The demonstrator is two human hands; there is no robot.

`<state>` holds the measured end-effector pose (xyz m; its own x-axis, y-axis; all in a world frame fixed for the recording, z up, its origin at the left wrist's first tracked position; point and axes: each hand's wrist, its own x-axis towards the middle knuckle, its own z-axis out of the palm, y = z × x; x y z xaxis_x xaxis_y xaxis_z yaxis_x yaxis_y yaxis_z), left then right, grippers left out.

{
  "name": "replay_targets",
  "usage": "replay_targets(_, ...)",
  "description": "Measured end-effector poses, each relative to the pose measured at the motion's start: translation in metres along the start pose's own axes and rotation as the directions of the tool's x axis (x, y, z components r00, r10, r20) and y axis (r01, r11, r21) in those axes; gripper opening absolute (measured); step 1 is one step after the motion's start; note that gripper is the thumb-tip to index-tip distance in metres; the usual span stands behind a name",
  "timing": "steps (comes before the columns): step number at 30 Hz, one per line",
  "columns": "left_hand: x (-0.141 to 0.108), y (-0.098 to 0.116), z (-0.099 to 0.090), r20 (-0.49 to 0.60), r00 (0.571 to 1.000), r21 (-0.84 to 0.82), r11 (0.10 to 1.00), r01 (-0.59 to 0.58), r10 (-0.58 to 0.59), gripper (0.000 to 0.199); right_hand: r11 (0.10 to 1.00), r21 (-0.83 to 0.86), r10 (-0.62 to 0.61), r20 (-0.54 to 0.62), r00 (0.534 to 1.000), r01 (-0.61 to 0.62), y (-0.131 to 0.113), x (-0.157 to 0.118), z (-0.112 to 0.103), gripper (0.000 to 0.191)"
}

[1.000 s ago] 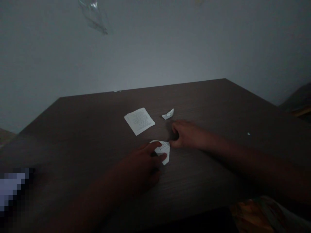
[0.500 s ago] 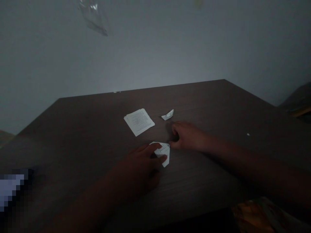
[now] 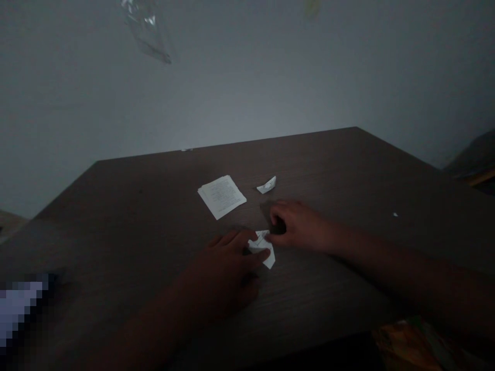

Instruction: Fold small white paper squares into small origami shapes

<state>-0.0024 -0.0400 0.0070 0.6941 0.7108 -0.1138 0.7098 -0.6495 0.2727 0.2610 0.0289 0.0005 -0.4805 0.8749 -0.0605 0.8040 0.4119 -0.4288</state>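
A small folded piece of printed paper (image 3: 266,257) lies on the table under my fingers. My left hand (image 3: 230,265) holds it down, with the thumb and a fingertip on its face. My right hand (image 3: 296,224) is at the paper's upper right edge, its thumb touching the paper and its other fingers curled. Part of the sheet is hidden beneath the left fingers. Just beyond my right hand sits a little folded paper boat (image 3: 266,185). To its left is a stack of square printed papers (image 3: 222,198), slightly fanned.
The brown wooden table (image 3: 116,216) meets a pale wall (image 3: 247,77) at the back. A tiny white scrap (image 3: 395,214) lies at the right. A clear plastic bag (image 3: 149,33) hangs on the wall. At the lower left is a blurred-out bright object (image 3: 19,309).
The folded paper has shifted slightly right and turned under my left fingers. My right thumb has come further over its upper edge. The boat and stack keep their places.
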Motion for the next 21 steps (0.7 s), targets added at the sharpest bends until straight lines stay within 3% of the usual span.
replay_targets(5, 0.003, 0.001, 0.011, -0.048, 0.999, -0.118, 0.993, -0.004, -0.001, 0.052, 0.997, 0.025, -0.073, 0.006, 0.997, 0.073, -0.003, -0.005, 0.003, 0.02)
replay_targets(8, 0.006, -0.003, 0.014, -0.081, 0.995, -0.235, 0.971, 0.038, -0.059, 0.039, 0.98, 0.062, -0.191, 0.053, 0.98, 0.188, 0.0, -0.005, 0.002, 0.012)
replay_targets(13, 0.013, -0.019, 0.018, -0.13, 0.99, -0.161, 0.987, 0.027, -0.049, 0.029, 0.934, 0.08, -0.356, 0.113, 0.927, 0.349, 0.004, -0.004, 0.0, 0.023)
replay_targets(18, 0.013, -0.023, 0.019, -0.122, 0.992, -0.152, 0.988, 0.017, -0.036, 0.035, 0.946, 0.064, -0.324, 0.118, 0.938, 0.319, 0.002, -0.007, 0.0, 0.014)
replay_targets(21, 0.012, -0.02, 0.019, -0.123, 0.991, -0.147, 0.989, 0.032, -0.05, 0.035, 0.967, 0.069, -0.25, 0.095, 0.964, 0.244, -0.001, -0.01, 0.003, 0.018)
